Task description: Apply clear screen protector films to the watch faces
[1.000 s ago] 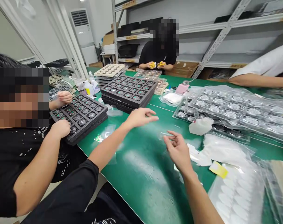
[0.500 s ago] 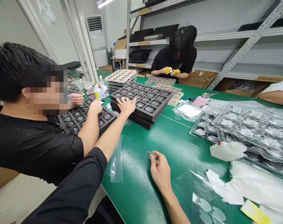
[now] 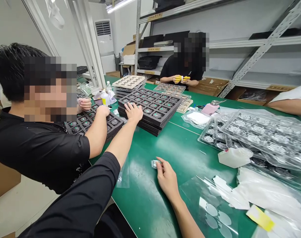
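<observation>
Black foam tray stack (image 3: 151, 109) is sitting on the green table (image 3: 145, 148), and the left hand (image 3: 133, 112) is resting over its near left corner, fingers spreading pretty wide. Can't really tell which round parts (image 3: 158, 115) the fingertips are touching. Meanwhile the right hand (image 3: 167, 177) is holding a small clear piece (image 3: 154, 164) by its edge in a narrow thumb-and-finger pinch, well apart from the stack, nearer the camera.
</observation>
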`<state>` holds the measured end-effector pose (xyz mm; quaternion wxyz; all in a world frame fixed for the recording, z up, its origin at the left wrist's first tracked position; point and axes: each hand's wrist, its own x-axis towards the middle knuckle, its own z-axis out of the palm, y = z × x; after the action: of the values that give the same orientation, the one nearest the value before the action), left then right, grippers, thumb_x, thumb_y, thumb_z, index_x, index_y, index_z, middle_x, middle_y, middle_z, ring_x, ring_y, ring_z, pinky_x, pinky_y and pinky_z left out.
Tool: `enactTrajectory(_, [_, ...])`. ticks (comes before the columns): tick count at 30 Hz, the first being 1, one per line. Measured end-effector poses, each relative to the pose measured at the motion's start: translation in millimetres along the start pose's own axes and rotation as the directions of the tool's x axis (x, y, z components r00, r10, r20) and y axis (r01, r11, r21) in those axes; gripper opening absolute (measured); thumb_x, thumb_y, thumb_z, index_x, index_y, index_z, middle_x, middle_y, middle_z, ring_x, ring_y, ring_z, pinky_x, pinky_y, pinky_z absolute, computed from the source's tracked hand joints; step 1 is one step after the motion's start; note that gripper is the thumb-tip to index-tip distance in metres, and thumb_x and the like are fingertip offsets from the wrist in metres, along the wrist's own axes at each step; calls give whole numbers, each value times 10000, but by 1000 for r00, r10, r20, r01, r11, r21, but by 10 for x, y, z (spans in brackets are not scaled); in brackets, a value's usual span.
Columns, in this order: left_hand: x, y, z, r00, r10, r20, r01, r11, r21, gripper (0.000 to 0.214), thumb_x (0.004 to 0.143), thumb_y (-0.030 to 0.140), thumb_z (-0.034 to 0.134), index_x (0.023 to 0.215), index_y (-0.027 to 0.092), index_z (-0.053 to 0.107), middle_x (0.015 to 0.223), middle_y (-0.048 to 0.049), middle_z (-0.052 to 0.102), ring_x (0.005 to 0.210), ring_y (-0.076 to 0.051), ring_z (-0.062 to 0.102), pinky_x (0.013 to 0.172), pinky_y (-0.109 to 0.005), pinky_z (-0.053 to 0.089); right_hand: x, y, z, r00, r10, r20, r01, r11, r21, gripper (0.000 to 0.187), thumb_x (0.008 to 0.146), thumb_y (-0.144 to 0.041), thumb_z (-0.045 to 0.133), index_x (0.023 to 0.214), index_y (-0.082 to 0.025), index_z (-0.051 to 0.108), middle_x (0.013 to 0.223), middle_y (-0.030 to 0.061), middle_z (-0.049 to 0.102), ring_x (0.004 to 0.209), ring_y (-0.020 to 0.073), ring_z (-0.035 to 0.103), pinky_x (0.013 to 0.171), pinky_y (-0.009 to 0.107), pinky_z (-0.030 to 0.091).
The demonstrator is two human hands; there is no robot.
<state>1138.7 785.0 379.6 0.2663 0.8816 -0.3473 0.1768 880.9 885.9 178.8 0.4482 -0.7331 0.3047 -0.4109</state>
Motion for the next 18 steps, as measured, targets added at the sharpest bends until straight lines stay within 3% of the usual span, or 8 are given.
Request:
enactTrajectory(4, [-66, -9, -15, 1000, -13, -3, 13, 998, -58, 683, 1028, 432, 388, 1561, 9, 335, 1696, -253, 107, 1594, -385, 66, 1275, -534, 168, -10, -49, -30, 998, -59, 20, 57, 997, 59, 447, 962, -544, 467, 1170, -200, 662, 997, 72, 656, 673, 166, 569, 756, 375, 509])
enactTrajectory(7, [-219, 49, -7, 1000, -27, -13, 25, 992, -121, 679, 1044, 407, 346, 1570, -18, 283, 1691, -275, 76, 1588, -377, 130, 1273, -515, 187, 1, -78, -41, 999, 30, -31, -22, 970, 243, 497, 861, -601, 622, 1133, -192, 693, 919, 44, 636, 567, 122, 497, 666, 348, 502])
enactTrajectory(10, [-575, 189, 26, 1000, -11, -27, 6, 985, -175, 680, 1043, 400, 362, 1550, -49, 296, 1672, -319, 102, 1579, -369, 179, 1273, -494, 202, 10, -71, -45, 988, 150, -46, -117, 901, 417, 530, 813, -647, 688, 1073, -185, 692, 756, -2, 596, 478, 96, 449, 483, 281, 435])
enactTrajectory(13, [-1160, 307, 90, 982, 176, -62, -186, 939, -290, 577, 1041, 420, 402, 1506, 80, 435, 1623, -217, 351, 1547, -263, 294, 1273, -393, 243, 38, -26, -91, 961, 259, -99, -163, 818, 552, 593, 824, -684, 669, 1144, -188, 620, 664, -54, 525, 408, 80, 406, 357, 229, 331])
enactTrajectory(14, [-1379, 319, 120, 943, 323, -74, -324, 851, -412, 516, 1040, 413, 414, 1447, 112, 512, 1529, -189, 489, 1476, -236, 410, 1249, -368, 296, 58, -6, -123, 947, 292, -134, -158, 786, 598, 623, 807, -698, 677, 1164, -193, 597, 696, -53, 536, 412, 72, 411, 351, 221, 333])
enactTrajectory(15, [-1594, 314, 157, 875, 481, -47, -427, 723, -543, 463, 1039, 421, 418, 1365, 142, 593, 1403, -161, 603, 1363, -220, 527, 1201, -354, 368, 81, 14, -162, 932, 319, -169, -143, 757, 637, 655, 782, -708, 694, 1176, -197, 582, 751, -43, 560, 430, 64, 427, 359, 218, 353])
enactTrajectory(16, [-1792, 291, 199, 794, 608, 6, -456, 601, -656, 432, 1035, 435, 429, 1297, 171, 649, 1298, -134, 667, 1253, -211, 602, 1142, -349, 431, 106, 33, -206, 919, 341, -200, -125, 731, 671, 683, 750, -710, 721, 1180, -200, 576, 809, -30, 582, 453, 56, 445, 376, 217, 381])
enactTrajectory(18, [-2107, 206, 298, 674, 729, 117, -358, 461, -812, 392, 1011, 454, 489, 1206, 199, 715, 1199, -108, 711, 1151, -209, 651, 1071, -349, 482, 153, 67, -291, 894, 375, -243, -88, 682, 726, 721, 683, -682, 790, 1183, -207, 578, 862, -26, 592, 486, 47, 469, 409, 214, 415])
